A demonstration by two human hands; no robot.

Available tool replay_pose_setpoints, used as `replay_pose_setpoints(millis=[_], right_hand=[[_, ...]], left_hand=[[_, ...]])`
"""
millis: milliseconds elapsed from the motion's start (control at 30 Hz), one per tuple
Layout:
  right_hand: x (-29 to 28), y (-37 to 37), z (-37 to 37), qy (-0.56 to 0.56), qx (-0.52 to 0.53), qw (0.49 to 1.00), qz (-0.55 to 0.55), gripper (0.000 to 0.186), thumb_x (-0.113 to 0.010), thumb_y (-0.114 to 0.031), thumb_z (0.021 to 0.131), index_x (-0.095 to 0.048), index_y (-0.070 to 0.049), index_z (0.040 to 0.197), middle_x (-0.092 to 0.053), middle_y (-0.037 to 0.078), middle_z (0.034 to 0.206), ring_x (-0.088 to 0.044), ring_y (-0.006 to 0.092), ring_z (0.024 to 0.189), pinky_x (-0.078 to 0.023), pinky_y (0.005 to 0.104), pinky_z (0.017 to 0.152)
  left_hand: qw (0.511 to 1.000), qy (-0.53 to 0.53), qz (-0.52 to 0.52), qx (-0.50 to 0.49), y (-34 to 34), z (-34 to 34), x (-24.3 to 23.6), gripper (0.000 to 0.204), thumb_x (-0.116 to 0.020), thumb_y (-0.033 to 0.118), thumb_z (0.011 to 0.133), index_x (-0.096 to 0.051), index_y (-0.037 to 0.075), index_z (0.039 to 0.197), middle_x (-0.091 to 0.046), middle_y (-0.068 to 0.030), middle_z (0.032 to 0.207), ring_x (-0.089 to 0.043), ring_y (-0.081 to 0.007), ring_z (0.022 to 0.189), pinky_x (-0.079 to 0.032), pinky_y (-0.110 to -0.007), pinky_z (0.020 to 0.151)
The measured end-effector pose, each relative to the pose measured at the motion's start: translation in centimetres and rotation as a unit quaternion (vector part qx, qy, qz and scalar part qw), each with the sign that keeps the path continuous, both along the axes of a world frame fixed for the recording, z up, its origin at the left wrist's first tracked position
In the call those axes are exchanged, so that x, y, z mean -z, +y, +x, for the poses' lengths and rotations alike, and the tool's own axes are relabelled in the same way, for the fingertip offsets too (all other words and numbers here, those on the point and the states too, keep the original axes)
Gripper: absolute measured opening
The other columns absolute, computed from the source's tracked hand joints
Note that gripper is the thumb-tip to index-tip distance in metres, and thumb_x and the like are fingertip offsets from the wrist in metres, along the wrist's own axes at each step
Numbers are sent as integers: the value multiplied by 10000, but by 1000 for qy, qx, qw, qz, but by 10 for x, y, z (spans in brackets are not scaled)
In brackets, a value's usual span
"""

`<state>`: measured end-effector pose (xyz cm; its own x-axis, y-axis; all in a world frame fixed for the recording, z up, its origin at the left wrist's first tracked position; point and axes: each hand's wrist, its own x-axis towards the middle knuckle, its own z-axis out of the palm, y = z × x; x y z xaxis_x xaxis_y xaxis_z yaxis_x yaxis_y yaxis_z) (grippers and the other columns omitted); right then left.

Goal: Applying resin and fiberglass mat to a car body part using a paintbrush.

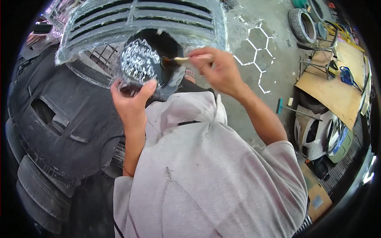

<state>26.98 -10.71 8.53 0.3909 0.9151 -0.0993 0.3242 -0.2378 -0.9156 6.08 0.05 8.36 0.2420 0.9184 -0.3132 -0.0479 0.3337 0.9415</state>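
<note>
- Left hand (133, 100) clamps a glossy dark round part (139, 61) by its lower edge.
- Right hand (220, 70), apart, pinches a wooden-handled brush (181, 60) against it.
- Slatted panel (170, 24) beyond both hands.

Far in the scene, a slatted panel (172, 25); nearer, in the left hand (133, 99), a bowl (164, 43), with a brush (181, 60) from the right hand (218, 71) within its rim. At left, a large panel (47, 142); at right, tires (301, 25) far, a board (331, 95) nearer.
</note>
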Motion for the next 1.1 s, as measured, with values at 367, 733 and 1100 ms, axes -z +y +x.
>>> replay_pose_setpoints(millis=[367, 733, 1100], right_hand=[[103, -38, 69, 308, 363, 873, 104, 215, -624, -196, 941, -611, 7, 1009, -670, 72, 809, -590, 106, 562, -445, 247, 548], [75, -28, 80, 184, 291, 933, 109, 192, -650, -187, 926, -652, -1, 973, -636, 19, 700, -588, 81, 559, -463, 230, 512], [70, -94, 105, -21, 232, 972, -4, 159, -674, -178, 909, -672, -35, 978, -675, 55, 773, -617, 117, 630, -488, 266, 563]], left_hand=[[994, 4, -84, -66, -18, 43, 34, 354, -737, 149, 796, -584, 54, 1101, -610, -52, 1047, -587, -189, 941, -471, -351, 821], [978, 31, -98, -183, -10, -6, 57, 465, -745, 301, 784, -588, 44, 1137, -574, -68, 1106, -522, -203, 1047, -403, -402, 921], [974, 9, -123, -188, -16, -16, 88, 528, -728, 348, 825, -551, 66, 1235, -547, -88, 1231, -535, -230, 1134, -466, -418, 960]])
